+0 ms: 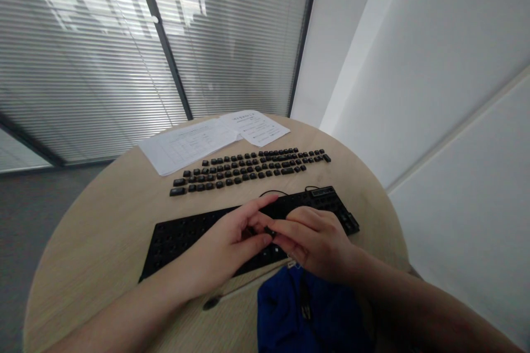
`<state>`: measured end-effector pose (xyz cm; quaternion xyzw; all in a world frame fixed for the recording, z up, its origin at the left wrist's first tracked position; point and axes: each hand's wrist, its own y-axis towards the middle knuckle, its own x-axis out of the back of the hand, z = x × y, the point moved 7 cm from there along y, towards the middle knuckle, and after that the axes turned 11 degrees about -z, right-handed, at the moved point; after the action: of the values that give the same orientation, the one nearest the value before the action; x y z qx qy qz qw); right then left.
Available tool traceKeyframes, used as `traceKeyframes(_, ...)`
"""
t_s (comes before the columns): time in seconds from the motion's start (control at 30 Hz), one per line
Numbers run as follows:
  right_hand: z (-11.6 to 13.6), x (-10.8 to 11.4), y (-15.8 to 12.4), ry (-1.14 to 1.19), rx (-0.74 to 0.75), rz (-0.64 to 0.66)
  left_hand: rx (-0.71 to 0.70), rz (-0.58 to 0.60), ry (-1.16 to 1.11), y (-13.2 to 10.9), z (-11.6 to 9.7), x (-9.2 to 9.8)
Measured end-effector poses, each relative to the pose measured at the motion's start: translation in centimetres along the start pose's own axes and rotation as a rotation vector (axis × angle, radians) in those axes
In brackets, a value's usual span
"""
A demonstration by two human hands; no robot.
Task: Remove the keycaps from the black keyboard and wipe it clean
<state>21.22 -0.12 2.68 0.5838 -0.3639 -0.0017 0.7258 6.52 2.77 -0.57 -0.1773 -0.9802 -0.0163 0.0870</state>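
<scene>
A black keyboard [178, 242] lies across the round wooden table, its left part bare of keycaps. Over its middle my two hands meet. Fingers and thumb of my left hand [232, 237] close on a small black keycap [270, 231], partly hidden by the fingers. My right hand [317, 237] pinches at the same piece from the other side. Some keys [276, 250] show on the keyboard just below the fingertips. Beyond it, loose black keycaps [236, 172] stand in several rows. A thin brush [213, 302] with a dark tip lies in front of the keyboard.
Printed paper sheets [190, 143] lie at the table's far edge. A thin black cable [273, 192] loops behind the keyboard. Blue fabric [281, 309] with a cord is at the near edge. Blinds [240, 38] and a white wall [447, 66] stand close around the table [95, 231].
</scene>
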Motion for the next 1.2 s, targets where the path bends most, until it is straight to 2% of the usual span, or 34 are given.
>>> traceKeyframes(0.13, -0.3, -0.1, -0.3, 0.03, -0.046, 0.028, -0.04, -0.003, 0.069, -0.1, 0.0, 0.0)
traceKeyframes(0.2, -1.9, 0.9, -0.1, 0.045, -0.096, 0.013, -0.066, -0.048, 0.123, 0.0, -0.2, 0.6)
traceKeyframes(0.23, -3.5, 1.6, 0.1, 0.031, -0.143, 0.002, -0.084, -0.082, 0.178, 0.1, -0.5, 1.2)
traceKeyframes(0.3, -8.3, 3.2, 0.7, -0.056, -0.287, -0.015, -0.135, -0.145, 0.357, 0.6, -1.0, 2.6)
traceKeyframes(0.37, -14.6, 3.5, 0.7, -0.154, -0.486, 0.109, -0.198, -0.152, 0.593, 1.2, -1.5, 3.9)
traceKeyframes(0.43, -20.5, 2.2, -0.2, -0.177, -0.649, 0.371, -0.219, -0.129, 0.774, 1.9, -1.4, 5.1)
traceKeyframes(0.5, -24.6, 0.9, -0.9, -0.17, -0.699, 0.468, -0.196, -0.093, 0.887, 2.4, -0.7, 5.9)
traceKeyframes(0.57, -26.9, -0.8, -1.9, -0.148, -0.727, 0.521, -0.164, -0.07, 0.953, 2.7, 0.0, 6.5)
traceKeyframes(0.67, -28.1, -3.0, -3.5, -0.103, -0.747, 0.549, -0.159, -0.052, 0.983, 2.7, 0.7, 6.6)
traceKeyframes(0.77, -28.4, -4.2, -4.5, -0.074, -0.75, 0.554, -0.184, -0.027, 0.947, 2.6, 1.1, 6.3)
traceKeyframes(0.93, -28.7, -4.4, -4.9, -0.073, -0.733, 0.516, -0.154, 0.008, 0.926, 2.8, 1.8, 6.1)
traceKeyframes(1.2, -28.2, -4.0, -4.9, -0.113, -0.689, 0.432, -0.176, -0.051, 0.859, 3.1, 2.4, 6.9)
